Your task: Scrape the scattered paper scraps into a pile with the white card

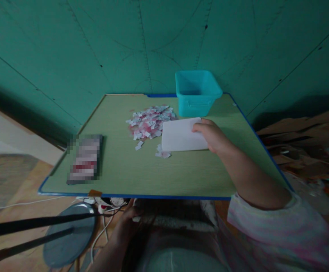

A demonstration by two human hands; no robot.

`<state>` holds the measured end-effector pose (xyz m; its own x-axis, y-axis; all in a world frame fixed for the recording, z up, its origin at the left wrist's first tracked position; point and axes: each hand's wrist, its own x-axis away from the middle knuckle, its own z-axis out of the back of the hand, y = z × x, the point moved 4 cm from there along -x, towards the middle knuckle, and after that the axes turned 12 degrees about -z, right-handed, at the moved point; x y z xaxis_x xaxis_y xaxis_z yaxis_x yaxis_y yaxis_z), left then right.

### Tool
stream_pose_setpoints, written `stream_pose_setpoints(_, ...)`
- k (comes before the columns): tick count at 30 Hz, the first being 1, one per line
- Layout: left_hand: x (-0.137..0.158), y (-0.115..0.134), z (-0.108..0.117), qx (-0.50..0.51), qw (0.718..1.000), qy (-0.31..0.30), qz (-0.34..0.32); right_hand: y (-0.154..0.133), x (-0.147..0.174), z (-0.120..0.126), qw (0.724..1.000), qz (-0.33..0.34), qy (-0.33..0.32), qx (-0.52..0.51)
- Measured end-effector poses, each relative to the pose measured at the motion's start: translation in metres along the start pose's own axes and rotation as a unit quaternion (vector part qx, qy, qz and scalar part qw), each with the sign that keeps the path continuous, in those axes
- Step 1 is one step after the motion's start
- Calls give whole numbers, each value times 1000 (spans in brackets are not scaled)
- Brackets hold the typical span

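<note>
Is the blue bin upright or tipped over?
Upright: the blue bin stands on the table with its open mouth facing up. Its bottom is not visible.

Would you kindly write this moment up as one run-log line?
right hand: holds white card on table | left hand: below table edge | paper scraps: piled beside card | teal bin: behind

right hand (pixel 214 136): grips white card (pixel 181 135) on the surface (pixel 141 173)
paper scraps (pixel 150 122): heaped beside card
tub (pixel 197 92): behind card
left hand (pixel 130 215): below surface edge
</note>
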<state>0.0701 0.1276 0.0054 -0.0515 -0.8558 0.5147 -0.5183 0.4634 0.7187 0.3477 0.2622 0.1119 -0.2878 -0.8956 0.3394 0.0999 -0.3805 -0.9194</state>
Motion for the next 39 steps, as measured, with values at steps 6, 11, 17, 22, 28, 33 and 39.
stream_pose_setpoints(6,0,-2,-1,18,1000,3,2,0,2,-3,1000,-20,-16,-10)
stream_pose_setpoints(11,1,0,-2,8,1000,5,-11,0,3,-4,1000,-20,-23,-4)
stream_pose_setpoints(17,1,1,-2,-14,1000,-2,-6,2,4,-6,999,-36,-33,2)
stream_pose_setpoints(22,-2,0,0,-2,1000,-2,-17,2,6,-8,998,-47,-49,12)
stream_pose_setpoints(28,-3,-4,1,10,1000,-12,1,1,12,-11,995,-55,-84,13)
stream_pose_setpoints(33,-1,-2,-1,14,1000,-5,-7,1,15,-15,992,-66,-110,8)
stream_pose_setpoints(39,0,-2,0,18,1000,12,15,-1,7,-4,997,-41,-69,-16)
